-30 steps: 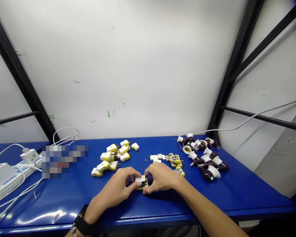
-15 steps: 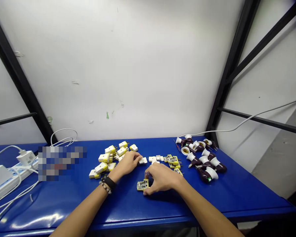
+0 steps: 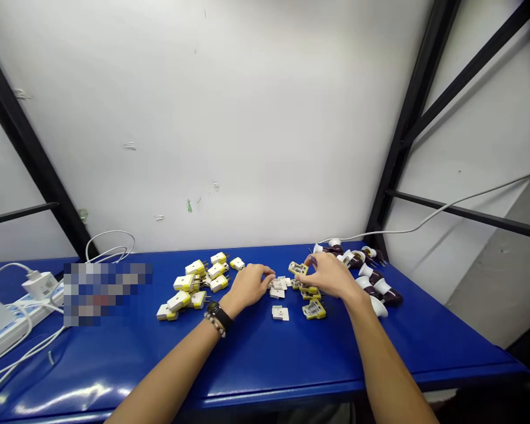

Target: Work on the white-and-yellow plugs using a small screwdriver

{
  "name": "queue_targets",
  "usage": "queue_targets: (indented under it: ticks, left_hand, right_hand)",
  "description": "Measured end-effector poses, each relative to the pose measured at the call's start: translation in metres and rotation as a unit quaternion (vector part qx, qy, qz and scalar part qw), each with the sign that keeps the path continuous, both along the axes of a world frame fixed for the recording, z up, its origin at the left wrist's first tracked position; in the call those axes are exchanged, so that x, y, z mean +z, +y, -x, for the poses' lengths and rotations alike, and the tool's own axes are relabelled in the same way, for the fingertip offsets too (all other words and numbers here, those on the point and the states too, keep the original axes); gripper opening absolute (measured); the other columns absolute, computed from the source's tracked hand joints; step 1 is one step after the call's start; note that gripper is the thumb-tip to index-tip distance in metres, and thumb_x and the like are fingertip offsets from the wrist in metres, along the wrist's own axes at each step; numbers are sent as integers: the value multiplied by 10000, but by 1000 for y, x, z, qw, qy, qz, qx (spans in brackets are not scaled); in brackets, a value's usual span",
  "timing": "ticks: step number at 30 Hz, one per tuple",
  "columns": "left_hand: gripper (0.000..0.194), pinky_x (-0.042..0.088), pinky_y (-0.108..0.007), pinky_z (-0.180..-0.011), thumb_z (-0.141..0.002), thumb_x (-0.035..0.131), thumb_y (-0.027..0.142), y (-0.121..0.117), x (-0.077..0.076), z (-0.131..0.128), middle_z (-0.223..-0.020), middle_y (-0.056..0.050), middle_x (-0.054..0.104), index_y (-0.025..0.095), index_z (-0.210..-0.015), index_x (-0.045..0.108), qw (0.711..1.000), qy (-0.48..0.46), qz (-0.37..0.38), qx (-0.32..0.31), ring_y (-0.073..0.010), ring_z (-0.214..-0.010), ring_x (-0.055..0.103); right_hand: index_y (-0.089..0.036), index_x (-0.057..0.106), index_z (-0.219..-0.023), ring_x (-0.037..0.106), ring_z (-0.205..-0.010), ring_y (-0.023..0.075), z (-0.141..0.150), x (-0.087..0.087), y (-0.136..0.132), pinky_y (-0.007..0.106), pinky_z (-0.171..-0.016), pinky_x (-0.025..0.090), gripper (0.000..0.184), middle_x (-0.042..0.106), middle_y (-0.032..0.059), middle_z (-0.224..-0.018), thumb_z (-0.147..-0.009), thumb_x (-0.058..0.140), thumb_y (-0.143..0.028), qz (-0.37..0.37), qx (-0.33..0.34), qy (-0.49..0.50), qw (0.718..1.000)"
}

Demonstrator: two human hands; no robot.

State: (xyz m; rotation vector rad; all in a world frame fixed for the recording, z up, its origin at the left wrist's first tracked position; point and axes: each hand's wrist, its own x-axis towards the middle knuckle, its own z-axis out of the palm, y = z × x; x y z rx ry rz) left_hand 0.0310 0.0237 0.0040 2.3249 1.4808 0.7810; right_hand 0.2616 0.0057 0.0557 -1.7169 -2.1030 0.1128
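As we look on, our right hand pinches a flat yellow plug base, while our left hand rests loosely open against white plastic covers.

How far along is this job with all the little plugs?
Done: the closed yellow-and-white plugs heaped on the left look finished. In hand: the right hand grasps a yellow plug base, while the left hand sits beside white plug covers. Still to do: a loose cover and a loose base lie apart on the table, not yet joined.
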Motion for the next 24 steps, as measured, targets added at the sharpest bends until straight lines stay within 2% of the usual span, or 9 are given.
queue_targets:
  ticks: [2,5,7,10,12,14,16,19,24]
  left_hand:
    - [299,493,-338,-810,-959,526,329,-4,2,7,-1070,-88,775,210,-1072,777,1000,6,-7,11,-262,-902,696]
    - [312,495,-348,-832,-963,527,337,-19,7,20,-1095,-92,752,200,-1141,744,1000,11,-18,18,-257,-910,681]
    - [309,498,-348,-847,-933,595,354,-35,8,23,-1112,-82,732,216,-1179,720,999,15,-26,-21,-250,-924,671]
    - [325,486,-348,-896,-852,723,332,-57,1,17,-1184,-54,702,278,-1172,715,992,49,-35,-112,-263,-1048,641]
    - [224,480,-353,-874,-871,710,289,-63,-7,8,-1128,-44,717,279,-1092,739,986,94,-46,-130,-265,-1041,635]
    - [158,478,-351,-835,-906,667,256,-62,-13,0,-1076,-46,725,262,-1043,746,984,124,-55,-119,-258,-1005,638]
    - [172,479,-348,-817,-924,647,253,-58,-15,-5,-1088,-51,719,255,-1074,731,984,130,-70,-98,-254,-1000,634]
    - [217,488,-356,-832,-940,631,267,-54,-10,-6,-1139,-49,696,256,-1150,687,985,118,-108,-67,-249,-1026,619]
    - [241,503,-364,-899,-968,575,256,-61,6,18,-1195,-55,668,241,-1194,657,984,97,-146,-24,-235,-1060,623]
  right_hand:
    - [-189,705,-883,654,-831,248,-11,-3,6,286,-636,372,314,712,76,-872,-707,736,-446,25,-31,-21,999]
    - [-196,690,-889,666,-846,256,-17,-8,10,287,-633,370,327,713,71,-872,-688,755,-447,51,-34,-29,998]
    - [-195,691,-908,670,-861,262,-16,-11,11,290,-641,378,362,716,80,-903,-681,761,-467,57,-38,-29,997]
    - [-183,694,-997,670,-912,269,-11,-12,10,290,-671,393,425,722,97,-971,-681,767,-458,55,-39,-22,997]
    - [-175,694,-1045,669,-921,266,-8,-11,9,289,-679,395,442,723,104,-1000,-706,752,-453,49,-35,-15,998]
    - [-175,696,-1053,666,-884,256,-6,-10,8,293,-671,388,418,721,100,-973,-775,696,-487,32,-34,1,999]
    - [-184,699,-1019,655,-820,241,-4,-7,7,299,-655,380,392,711,84,-897,-872,585,-529,4,-38,37,999]
    - [-197,686,-921,618,-717,220,-3,-4,7,302,-627,379,436,660,47,-755,-945,464,-572,-48,-27,135,989]
    - [-195,614,-870,455,-511,167,-2,-8,13,289,-525,370,462,437,-32,-545,-1012,297,-499,-138,56,350,925]
